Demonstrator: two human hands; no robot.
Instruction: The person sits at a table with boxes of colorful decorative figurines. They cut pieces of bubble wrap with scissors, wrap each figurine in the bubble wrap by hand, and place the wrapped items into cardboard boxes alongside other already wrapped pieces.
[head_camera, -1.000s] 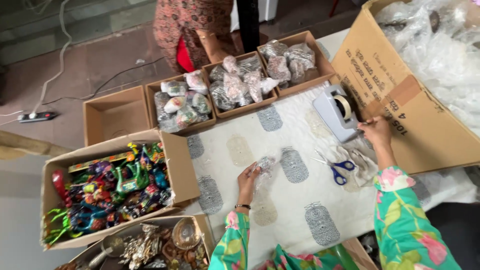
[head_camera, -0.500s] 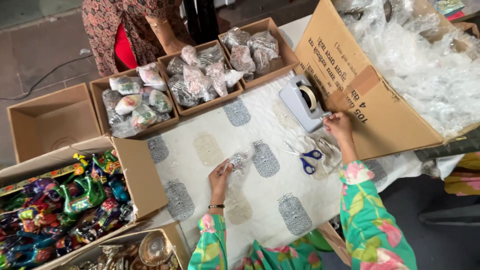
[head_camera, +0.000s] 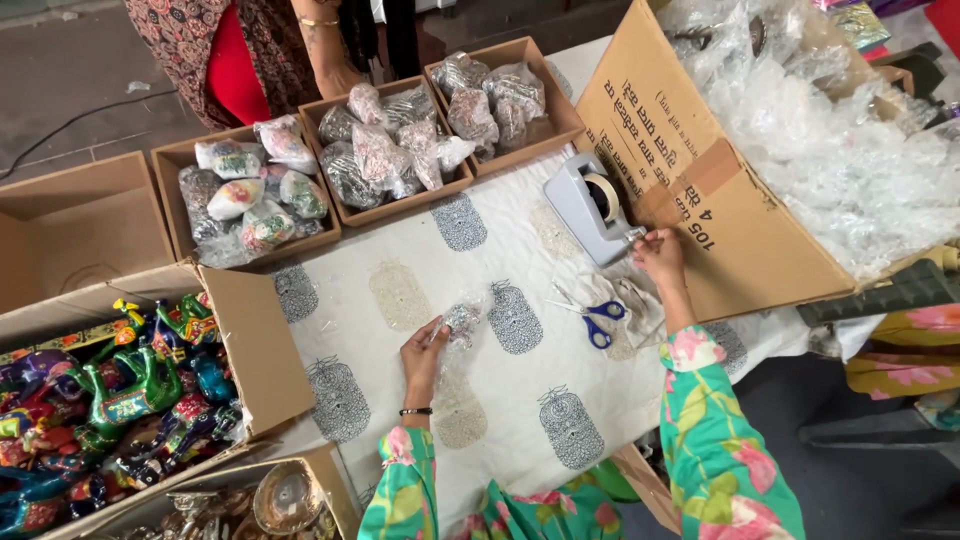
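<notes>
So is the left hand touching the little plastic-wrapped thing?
Touching. The head view shows the left hand with its fingers pressed on the small wrapped item on the tablecloth.

Craft packing workshop: cardboard boxes (head_camera: 400, 150) of wrapped figurines (head_camera: 130, 390).

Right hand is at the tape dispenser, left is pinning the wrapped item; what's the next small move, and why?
Probably pull a strip off the grey tape dispenser: the right hand pinches at its cutter end, while the left hand presses the small clear-plastic-wrapped item onto the printed white cloth, unsealed as far as visible.
</notes>
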